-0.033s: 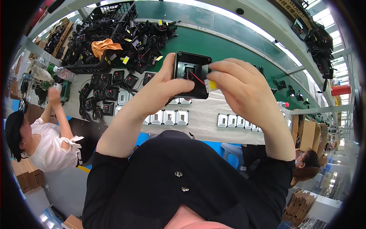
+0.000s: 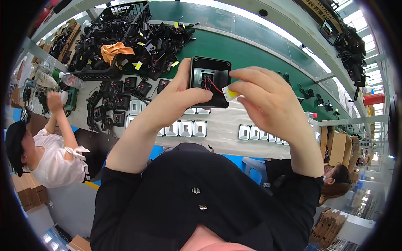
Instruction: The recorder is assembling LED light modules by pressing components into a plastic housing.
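- The housing (image 2: 210, 81), a black square shell with its hollow side facing the camera, is held up above the desk (image 2: 234, 121), between both hands.
- It is gripped along its left edge by the left hand (image 2: 178, 98), whose fingers are closed on it, with the thumb raised beside that edge.
- Red and black wires (image 2: 212, 85) are seen inside the hollow, running toward its lower right corner.
- A small yellow-and-white chip (image 2: 230, 93) is pinched between the thumb and fingertips of the right hand (image 2: 268, 104), just at the lower right corner of the housing; whether chip and housing touch cannot be told.
- Rows of silver reflectors (image 2: 186, 128) are laid out on the pale strip of the desk below the hands.
- More black housings (image 2: 121, 100) are spread on the desk to the left, near a black crate (image 2: 125, 16) with an orange cloth (image 2: 116, 50) on it.
- Another person in a white top (image 2: 50, 161) is seated at the left, one arm raised to the desk.
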{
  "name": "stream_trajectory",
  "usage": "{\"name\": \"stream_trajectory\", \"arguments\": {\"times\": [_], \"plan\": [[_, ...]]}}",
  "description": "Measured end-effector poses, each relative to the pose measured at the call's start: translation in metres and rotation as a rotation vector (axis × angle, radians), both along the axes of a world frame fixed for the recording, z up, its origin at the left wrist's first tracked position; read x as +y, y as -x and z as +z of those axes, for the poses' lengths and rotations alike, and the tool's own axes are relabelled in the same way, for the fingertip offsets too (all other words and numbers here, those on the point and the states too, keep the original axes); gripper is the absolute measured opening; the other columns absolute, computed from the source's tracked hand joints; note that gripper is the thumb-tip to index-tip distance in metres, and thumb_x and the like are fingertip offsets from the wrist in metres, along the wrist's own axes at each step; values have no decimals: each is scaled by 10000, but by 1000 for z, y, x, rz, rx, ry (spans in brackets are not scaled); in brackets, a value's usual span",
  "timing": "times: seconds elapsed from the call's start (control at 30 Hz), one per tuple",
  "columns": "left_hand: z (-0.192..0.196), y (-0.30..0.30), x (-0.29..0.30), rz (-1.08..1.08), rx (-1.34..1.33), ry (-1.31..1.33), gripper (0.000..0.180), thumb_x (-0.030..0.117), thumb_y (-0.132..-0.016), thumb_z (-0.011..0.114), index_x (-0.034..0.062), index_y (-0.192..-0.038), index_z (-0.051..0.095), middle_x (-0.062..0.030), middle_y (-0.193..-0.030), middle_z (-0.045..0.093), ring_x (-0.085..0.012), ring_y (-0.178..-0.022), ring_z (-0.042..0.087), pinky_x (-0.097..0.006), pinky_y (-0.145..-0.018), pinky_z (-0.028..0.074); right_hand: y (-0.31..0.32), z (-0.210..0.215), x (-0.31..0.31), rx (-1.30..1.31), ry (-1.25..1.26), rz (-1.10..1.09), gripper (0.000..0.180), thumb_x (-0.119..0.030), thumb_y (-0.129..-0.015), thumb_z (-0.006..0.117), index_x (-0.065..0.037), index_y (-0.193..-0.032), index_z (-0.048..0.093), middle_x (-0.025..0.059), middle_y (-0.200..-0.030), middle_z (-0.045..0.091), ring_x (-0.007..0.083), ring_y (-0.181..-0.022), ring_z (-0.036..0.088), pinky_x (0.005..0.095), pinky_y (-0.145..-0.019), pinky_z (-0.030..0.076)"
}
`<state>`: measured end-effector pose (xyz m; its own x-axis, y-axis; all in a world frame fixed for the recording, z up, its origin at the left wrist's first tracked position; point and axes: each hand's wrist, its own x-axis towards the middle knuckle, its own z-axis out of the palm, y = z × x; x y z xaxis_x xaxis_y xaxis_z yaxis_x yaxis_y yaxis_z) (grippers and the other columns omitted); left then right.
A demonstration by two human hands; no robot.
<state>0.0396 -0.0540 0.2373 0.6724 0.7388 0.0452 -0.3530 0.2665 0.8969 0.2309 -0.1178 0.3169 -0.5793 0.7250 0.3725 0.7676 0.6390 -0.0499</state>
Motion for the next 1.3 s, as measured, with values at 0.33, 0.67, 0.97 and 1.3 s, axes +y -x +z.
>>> {"name": "stream_trajectory", "arguments": {"times": [0.33, 0.67, 0.97, 1.3], "plan": [[13, 4, -20, 292, 27, -114, 313, 92, -885, 523, 28, -1182, 445, -69, -1022, 555, -109, -921, 538, -262, -809, 461, 18, -6, -17, 173, -8, -37, 263, 2, -663, 705, -35, -911, 626, 97, -916, 619, 258, -838, 606, 316, -718, 492], [1, 17, -23, 436, -99, -300, 370, 3, -859, 483, 50, -1225, 458, -61, -1082, 545, -102, -943, 529, -252, -805, 447, 70, -31, -10, 696, -42, -141, 214, 18, -654, 721, -29, -860, 686, 91, -862, 626, 193, -721, 611, 276, -590, 488], [3, 42, -26, 201, -297, -266, 524, 15, -840, 413, 13, -1349, 292, -106, -1235, 435, -148, -1112, 440, -283, -948, 352, 91, -41, 0, 610, -287, -91, 262, 24, -639, 720, -31, -892, 683, 88, -859, 616, 188, -678, 558, 270, -558, 444], [5, 39, -32, 237, -246, -315, 541, -5, -848, 422, 9, -1360, 247, -120, -1248, 408, -152, -1085, 451, -280, -922, 381, 101, -37, -5, 573, -192, -150, 275, 98, -678, 685, -17, -929, 691, 103, -896, 620, 164, -725, 608, 242, -623, 501]]}}
